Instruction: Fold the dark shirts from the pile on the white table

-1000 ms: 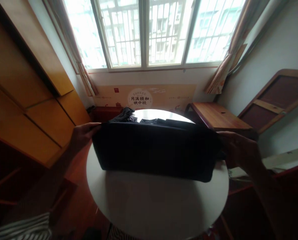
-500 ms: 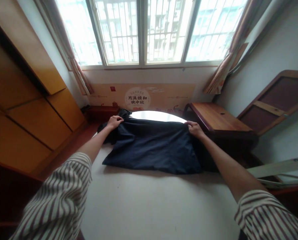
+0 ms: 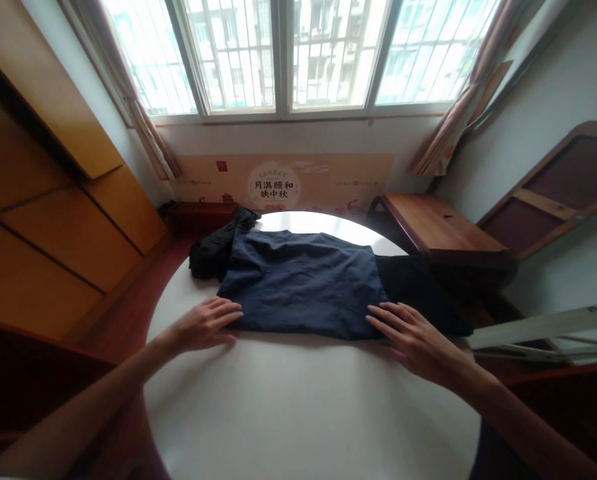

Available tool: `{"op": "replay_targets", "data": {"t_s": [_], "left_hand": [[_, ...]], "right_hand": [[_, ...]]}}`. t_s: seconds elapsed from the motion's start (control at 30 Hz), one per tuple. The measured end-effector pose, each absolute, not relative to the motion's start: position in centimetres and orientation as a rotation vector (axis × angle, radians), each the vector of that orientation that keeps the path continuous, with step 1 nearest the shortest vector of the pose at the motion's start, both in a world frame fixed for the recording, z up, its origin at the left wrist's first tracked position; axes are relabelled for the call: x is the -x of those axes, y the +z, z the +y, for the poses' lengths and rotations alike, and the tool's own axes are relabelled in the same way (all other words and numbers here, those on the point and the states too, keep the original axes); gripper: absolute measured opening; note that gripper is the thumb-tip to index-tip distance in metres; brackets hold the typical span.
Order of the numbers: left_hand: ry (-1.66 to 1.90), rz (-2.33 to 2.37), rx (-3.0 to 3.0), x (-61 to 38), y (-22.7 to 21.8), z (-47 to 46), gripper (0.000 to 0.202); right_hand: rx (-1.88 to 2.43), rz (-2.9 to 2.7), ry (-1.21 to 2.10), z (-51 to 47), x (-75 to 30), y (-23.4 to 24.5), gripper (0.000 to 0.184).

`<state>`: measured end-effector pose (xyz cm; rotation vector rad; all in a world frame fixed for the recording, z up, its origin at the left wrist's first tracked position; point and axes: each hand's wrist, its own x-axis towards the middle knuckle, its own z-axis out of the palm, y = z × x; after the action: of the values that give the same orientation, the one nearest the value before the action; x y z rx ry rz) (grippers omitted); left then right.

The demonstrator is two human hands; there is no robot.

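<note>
A dark navy cloth garment lies flat and folded on the round white table. Its bunched black sleeve sticks out at the far left, and a black flap spreads out to the right. My left hand rests open on the table, its fingertips at the garment's near left edge. My right hand lies open with spread fingers, touching the near right corner. Neither hand holds the cloth.
A wooden side table stands beyond the round table on the right, with a framed panel leaning by the wall. Orange wooden cabinet doors fill the left. A printed banner runs under the barred window.
The garment was held up by its far edge and has come down flat on the table. My hands have let go and moved to its near edge. The head view has tilted slightly.
</note>
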<state>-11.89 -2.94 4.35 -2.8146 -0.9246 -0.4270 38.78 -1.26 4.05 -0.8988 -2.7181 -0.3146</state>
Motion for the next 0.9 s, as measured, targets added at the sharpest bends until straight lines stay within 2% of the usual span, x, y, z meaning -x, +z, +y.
{"op": "replay_targets", "data": {"t_s": [0.2, 0.4, 0.6, 0.73, 0.9], "left_hand": [[-0.465, -1.056, 2.661, 12.0, 1.9, -3.9, 0.042], [-0.609, -1.139, 2.636, 10.3, 1.4, -3.4, 0.052], [-0.661, -1.214, 2.586, 10.1, 1.8, -4.2, 0.046], [-0.671, -1.221, 2.627, 10.6, 5.4, -6.9, 0.033], [-0.632, -1.216, 2.91, 11.2, 14.4, -11.4, 0.023]], "right_hand": [[0.894, -2.676, -0.525, -1.9, -36.5, 2.4, 0.039], [0.63, -2.728, -0.501, -1.5, -32.9, 2.1, 0.037], [0.695, -2.68, -0.461, -1.2, -32.3, 2.6, 0.037], [0.704, -2.549, -0.371, -3.9, -33.5, 6.2, 0.039], [0.667, -2.484, -0.06, -8.4, -36.1, 13.8, 0.035]]}}
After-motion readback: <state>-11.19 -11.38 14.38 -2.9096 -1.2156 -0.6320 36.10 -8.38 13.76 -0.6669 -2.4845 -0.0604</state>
